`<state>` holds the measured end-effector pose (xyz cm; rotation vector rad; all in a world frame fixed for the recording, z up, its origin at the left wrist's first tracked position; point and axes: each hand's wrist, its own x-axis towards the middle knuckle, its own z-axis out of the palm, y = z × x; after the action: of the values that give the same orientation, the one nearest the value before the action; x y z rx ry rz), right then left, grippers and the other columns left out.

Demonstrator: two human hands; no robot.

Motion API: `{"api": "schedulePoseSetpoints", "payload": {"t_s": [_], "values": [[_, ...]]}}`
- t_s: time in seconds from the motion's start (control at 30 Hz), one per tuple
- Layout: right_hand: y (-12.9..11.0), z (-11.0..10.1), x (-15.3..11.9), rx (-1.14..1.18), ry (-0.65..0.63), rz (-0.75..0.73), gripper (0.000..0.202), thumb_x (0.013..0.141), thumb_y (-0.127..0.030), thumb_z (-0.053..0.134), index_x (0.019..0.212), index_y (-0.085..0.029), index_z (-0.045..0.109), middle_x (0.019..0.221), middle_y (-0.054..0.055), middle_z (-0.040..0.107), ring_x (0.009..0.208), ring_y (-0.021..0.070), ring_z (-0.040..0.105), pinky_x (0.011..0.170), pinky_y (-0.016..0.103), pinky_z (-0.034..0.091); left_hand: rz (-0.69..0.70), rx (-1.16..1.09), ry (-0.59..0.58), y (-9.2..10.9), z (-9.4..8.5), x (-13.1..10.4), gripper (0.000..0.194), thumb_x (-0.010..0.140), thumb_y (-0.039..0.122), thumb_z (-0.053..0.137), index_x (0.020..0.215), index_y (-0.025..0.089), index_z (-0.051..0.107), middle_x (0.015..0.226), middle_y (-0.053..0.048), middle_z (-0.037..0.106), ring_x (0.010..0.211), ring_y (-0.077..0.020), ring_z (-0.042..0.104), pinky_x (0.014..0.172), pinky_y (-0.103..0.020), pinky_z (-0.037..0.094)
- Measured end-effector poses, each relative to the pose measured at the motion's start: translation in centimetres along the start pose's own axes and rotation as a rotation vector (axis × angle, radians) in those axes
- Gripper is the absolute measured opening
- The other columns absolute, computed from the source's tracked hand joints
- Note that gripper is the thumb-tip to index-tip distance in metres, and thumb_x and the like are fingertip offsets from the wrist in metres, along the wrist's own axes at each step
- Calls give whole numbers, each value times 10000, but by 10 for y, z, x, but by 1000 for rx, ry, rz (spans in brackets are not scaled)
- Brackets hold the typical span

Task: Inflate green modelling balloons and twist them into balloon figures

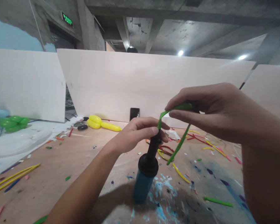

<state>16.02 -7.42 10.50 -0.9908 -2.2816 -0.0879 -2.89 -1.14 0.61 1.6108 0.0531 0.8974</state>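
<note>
A blue hand pump (143, 186) with a black neck and nozzle stands a little tilted on the table in front of me. The mouth of a limp green balloon (179, 146) sits at the nozzle's tip. My left hand (140, 132) is closed around that tip, its thumb and fingers pinching the balloon's end there. Above and to the right, my right hand (207, 109) pinches the balloon between thumb and fingers. From this hand the rest of the uninflated balloon hangs down beside the pump.
Loose balloons and coloured scraps litter the paint-stained table (84, 180). A yellow inflated balloon (102, 123) and a phone (134, 113) are at the back, before a white board (121, 84). Green (12, 123) and white balloons (21, 141) lie at the left.
</note>
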Motion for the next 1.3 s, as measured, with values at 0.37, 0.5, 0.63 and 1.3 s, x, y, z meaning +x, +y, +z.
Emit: {"api": "schedulePoseSetpoints", "payload": {"t_s": [0.37,0.5,0.63,1.3], "values": [[7,4,4,37,25,73,198,802,-377,638,806,-193,711,598,5,578,510,99,459,463,260,326,-75,-44,53,-4,-1,0,203,842,263,574,1000,172,664,864,-87,679,812,-196,644,803,-404,507],[7,4,5,21,9,76,205,811,-377,619,813,-194,711,592,4,577,505,99,460,460,257,325,-107,-61,80,-3,3,2,215,842,240,532,1012,156,634,825,-70,625,796,-191,617,810,-423,495],[10,4,6,7,-12,71,198,813,-364,611,820,-194,713,589,-1,576,512,99,469,465,251,328,-116,-193,102,-5,9,5,182,845,223,471,976,157,578,737,-11,507,687,-146,559,749,-404,510],[57,41,32,129,85,127,260,812,-368,607,978,-174,655,691,19,612,598,126,512,546,271,397,14,-47,355,-20,23,13,279,887,414,469,742,179,433,613,47,416,389,-40,373,325,-146,285]]}}
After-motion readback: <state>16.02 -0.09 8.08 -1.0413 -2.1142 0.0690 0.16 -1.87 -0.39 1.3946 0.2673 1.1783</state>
